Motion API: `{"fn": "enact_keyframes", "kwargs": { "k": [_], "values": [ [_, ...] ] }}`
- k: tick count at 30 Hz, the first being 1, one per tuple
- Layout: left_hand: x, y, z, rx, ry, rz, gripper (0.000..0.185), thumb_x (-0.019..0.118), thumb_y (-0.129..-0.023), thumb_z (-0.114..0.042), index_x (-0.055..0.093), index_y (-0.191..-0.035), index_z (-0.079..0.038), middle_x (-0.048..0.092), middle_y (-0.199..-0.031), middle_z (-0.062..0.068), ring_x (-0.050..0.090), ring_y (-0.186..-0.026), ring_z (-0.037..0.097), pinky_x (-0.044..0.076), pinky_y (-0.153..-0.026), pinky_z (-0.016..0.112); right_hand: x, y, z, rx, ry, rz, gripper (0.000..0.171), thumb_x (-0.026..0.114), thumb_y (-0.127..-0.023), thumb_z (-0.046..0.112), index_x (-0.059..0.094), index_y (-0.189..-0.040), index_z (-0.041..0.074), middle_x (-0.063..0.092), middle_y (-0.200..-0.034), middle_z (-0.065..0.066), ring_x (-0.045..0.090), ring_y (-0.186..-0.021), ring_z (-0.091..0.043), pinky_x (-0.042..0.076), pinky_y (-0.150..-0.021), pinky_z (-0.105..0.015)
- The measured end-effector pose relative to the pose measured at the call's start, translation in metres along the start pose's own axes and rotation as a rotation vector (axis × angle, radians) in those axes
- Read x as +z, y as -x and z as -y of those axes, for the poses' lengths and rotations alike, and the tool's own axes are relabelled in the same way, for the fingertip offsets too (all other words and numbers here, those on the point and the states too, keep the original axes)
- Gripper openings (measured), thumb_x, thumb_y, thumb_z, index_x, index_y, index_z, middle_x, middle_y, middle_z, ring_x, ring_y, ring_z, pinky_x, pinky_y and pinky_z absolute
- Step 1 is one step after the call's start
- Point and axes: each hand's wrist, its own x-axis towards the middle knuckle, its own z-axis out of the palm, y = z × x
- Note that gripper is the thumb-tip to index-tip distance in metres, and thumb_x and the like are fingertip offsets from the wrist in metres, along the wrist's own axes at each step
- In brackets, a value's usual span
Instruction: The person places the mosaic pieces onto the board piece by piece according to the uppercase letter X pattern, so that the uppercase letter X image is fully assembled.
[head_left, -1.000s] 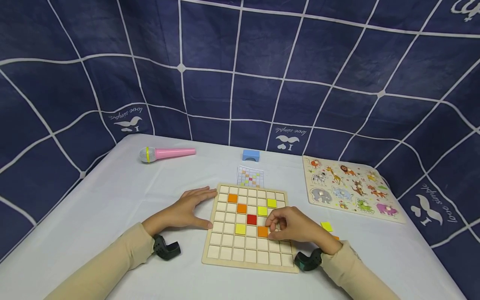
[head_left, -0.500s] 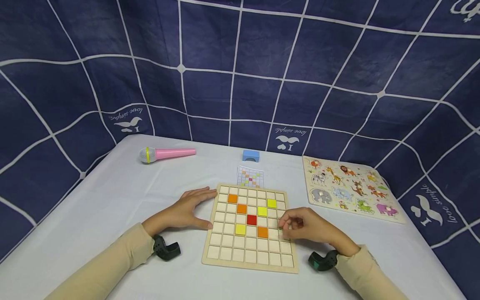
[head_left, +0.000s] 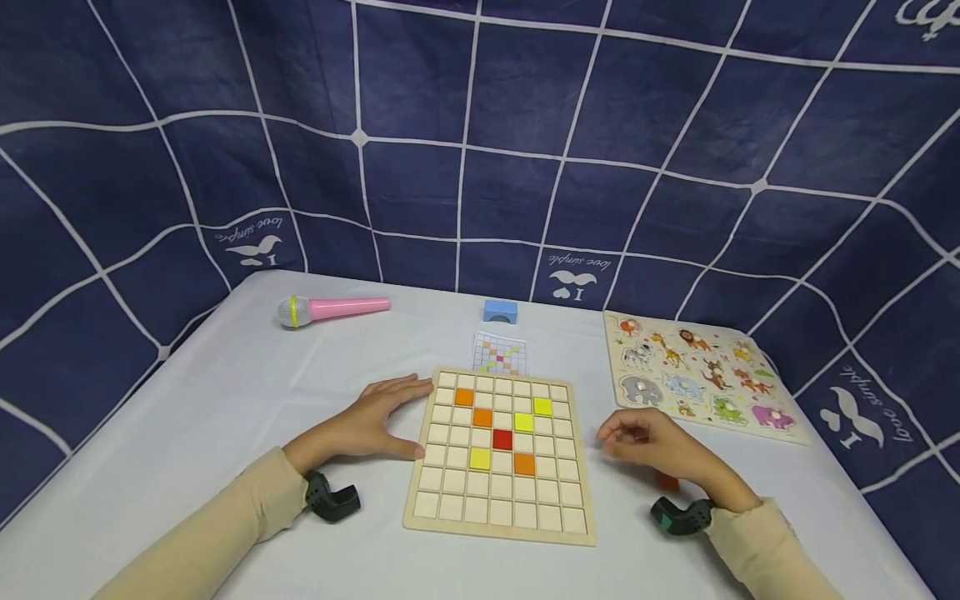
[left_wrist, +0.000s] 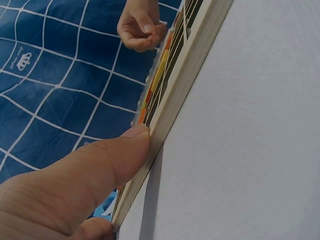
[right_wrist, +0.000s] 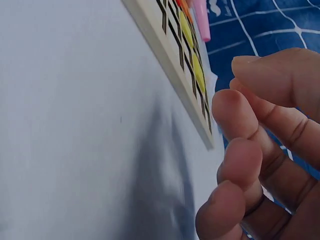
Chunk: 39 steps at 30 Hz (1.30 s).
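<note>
Flat on the white table (head_left: 225, 400) lay the wooden grid board (head_left: 501, 457), directly between your two hands, with seven coloured tiles seated among its pale squares. Nearest your left fingertips sat two orange tiles (head_left: 465, 397), stepping diagonally inward to a red tile (head_left: 502, 439) at the centre; two yellow-green tiles (head_left: 542, 406) lay beyond that toward your right hand, and a yellow tile (head_left: 480, 457) and an orange tile (head_left: 525, 463) sat in the row closer to you.

Your left hand (head_left: 367, 421) rested flat on the table with its fingers straight and together, holding nothing; its fingertips touched the board's left edge, and the left wrist view showed your thumb (left_wrist: 107, 160) pressed against that edge.

Your right hand (head_left: 648, 446) hovered just off the board's right edge, apart from it, with its fingers (right_wrist: 240, 115) loosely curled toward the thumb. Nothing showed between them in the right wrist view, though I could not tell for certain that they were empty. Just behind that hand, near your wrist, a loose orange piece (head_left: 667, 480) lay on the table.

Past your left fingertips, beyond the board's far edge, lay a small pattern card (head_left: 500, 353), and farther still a blue block (head_left: 500, 311). Well off to the far left lay a pink toy microphone (head_left: 330, 309). Beyond your right hand lay an animal puzzle board (head_left: 697, 375).
</note>
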Motion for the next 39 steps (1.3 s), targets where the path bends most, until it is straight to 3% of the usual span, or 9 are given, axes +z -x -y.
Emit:
{"fn": "enact_keyframes", "kwargs": {
  "k": [10, 16, 24, 29, 39],
  "values": [
    [0.001, -0.001, 0.001, 0.007, -0.009, -0.007, 0.102, 0.095, -0.079, -0.041, 0.049, -0.160, 0.000, 0.045, -0.167, 0.020, 0.028, -0.160, 0.045, 0.016, -0.124, 0.069, -0.019, 0.025, -0.009, 0.042, 0.046, -0.084, 0.009, 0.069, -0.101, -0.002, 0.076, -0.107, -0.001, 0.074, -0.099, 0.004, 0.063, -0.082, -0.007, 0.055, -0.068, -0.024],
    [0.000, -0.001, 0.000, -0.007, 0.013, -0.002, 0.102, 0.095, -0.079, -0.040, 0.049, -0.160, 0.000, 0.044, -0.168, 0.019, 0.026, -0.161, 0.043, 0.014, -0.125, 0.067, -0.027, 0.038, -0.018, 0.118, 0.030, -0.114, 0.010, 0.071, -0.101, 0.001, 0.076, -0.109, -0.002, 0.072, -0.093, 0.004, 0.064, -0.078, -0.009, 0.057, -0.066, -0.024],
    [0.001, 0.000, -0.001, 0.010, 0.000, -0.006, 0.101, 0.094, -0.080, -0.041, 0.049, -0.160, 0.001, 0.045, -0.167, 0.020, 0.027, -0.160, 0.045, 0.015, -0.124, 0.070, -0.037, 0.049, -0.033, 0.069, 0.053, -0.146, 0.012, 0.071, -0.098, -0.006, 0.074, -0.110, -0.007, 0.072, -0.095, 0.008, 0.065, -0.082, -0.007, 0.057, -0.070, -0.021],
    [0.000, 0.000, 0.000, 0.011, 0.002, -0.006, 0.101, 0.095, -0.080, -0.041, 0.049, -0.160, 0.001, 0.045, -0.167, 0.020, 0.027, -0.160, 0.045, 0.015, -0.124, 0.070, -0.042, 0.053, -0.040, 0.078, 0.050, -0.128, 0.016, 0.071, -0.098, -0.006, 0.074, -0.113, -0.009, 0.072, -0.097, 0.008, 0.063, -0.083, -0.007, 0.055, -0.071, -0.019],
    [0.000, 0.001, 0.000, 0.011, 0.009, -0.010, 0.101, 0.095, -0.079, -0.040, 0.049, -0.159, 0.001, 0.045, -0.167, 0.020, 0.027, -0.160, 0.045, 0.013, -0.124, 0.070, -0.043, 0.053, -0.044, 0.088, 0.029, -0.081, 0.026, 0.077, -0.091, -0.007, 0.072, -0.117, -0.011, 0.066, -0.092, 0.005, 0.052, -0.069, -0.010, 0.044, -0.059, -0.023]
  ]
}}
